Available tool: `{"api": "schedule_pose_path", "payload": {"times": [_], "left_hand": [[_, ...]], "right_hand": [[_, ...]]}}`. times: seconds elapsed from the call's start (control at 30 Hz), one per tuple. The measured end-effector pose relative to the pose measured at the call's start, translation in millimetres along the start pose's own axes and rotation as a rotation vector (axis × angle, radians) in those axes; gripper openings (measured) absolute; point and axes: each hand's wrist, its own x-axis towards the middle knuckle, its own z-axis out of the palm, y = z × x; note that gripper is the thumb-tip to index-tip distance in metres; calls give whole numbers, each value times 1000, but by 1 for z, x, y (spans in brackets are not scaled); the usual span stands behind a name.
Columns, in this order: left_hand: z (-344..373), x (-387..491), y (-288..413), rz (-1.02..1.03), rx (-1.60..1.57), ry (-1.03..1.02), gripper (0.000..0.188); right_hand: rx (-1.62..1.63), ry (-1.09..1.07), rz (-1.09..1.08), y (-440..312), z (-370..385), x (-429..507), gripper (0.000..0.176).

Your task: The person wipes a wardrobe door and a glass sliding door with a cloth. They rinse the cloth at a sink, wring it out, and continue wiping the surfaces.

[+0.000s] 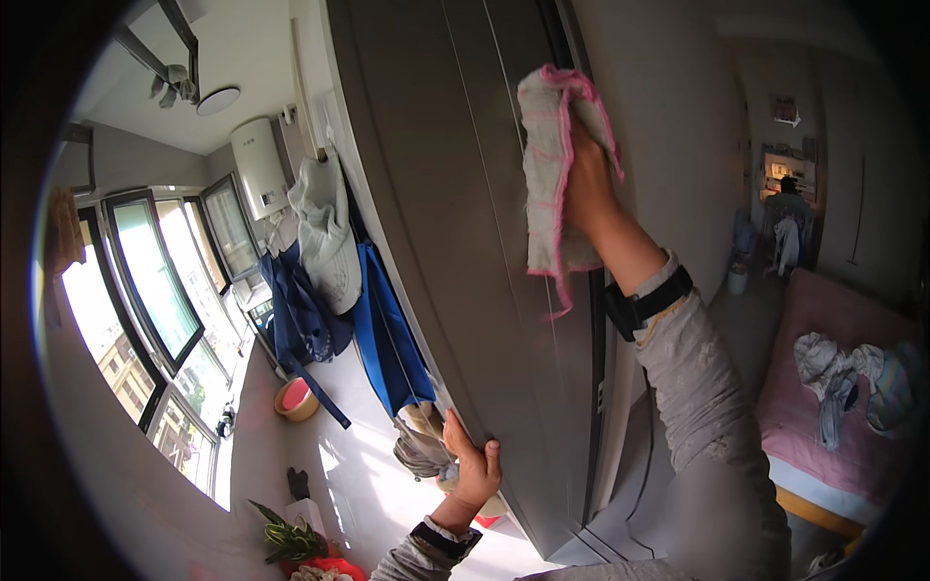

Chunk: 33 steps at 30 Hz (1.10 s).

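Observation:
A tall dark grey door panel with thin vertical lines stands before me. My right hand presses a white cloth with pink edging against the panel's upper right part. Part of the cloth drapes over the fingers, and a loose corner hangs below. Low on the panel's left edge, my left hand grips the door, its thumb on the front face and its other fingers around the edge.
Left of the door hang a pale cap, a blue bag and dark blue cloth. Open windows, a basin and a potted plant lie further left. A bed bearing clothes stands right; a cable trails along the floor.

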Motion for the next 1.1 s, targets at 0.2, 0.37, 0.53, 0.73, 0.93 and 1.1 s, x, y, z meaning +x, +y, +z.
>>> {"api": "schedule_pose_path", "payload": {"times": [0.2, 0.37, 0.53, 0.73, 0.93, 1.1], "left_hand": [[2, 0, 3, -15, 21, -16, 79], [-1, -2, 2, -29, -6, -13, 78], [2, -1, 0, -20, 13, 7, 77], [12, 1, 0, 17, -8, 45, 77], [7, -1, -2, 14, 16, 57, 75], [14, -7, -4, -42, 1, 81, 74]], "right_hand": [[199, -74, 84, -7, -11, 47, 42], [-75, -81, 73, -23, -18, -39, 51], [-22, -135, 103, -35, -24, -50, 64], [-171, 115, -174, 20, 27, 51, 65], [-456, 182, -173, 64, 42, 67, 43], [-478, 129, -4, 82, 35, 40, 44]]}}
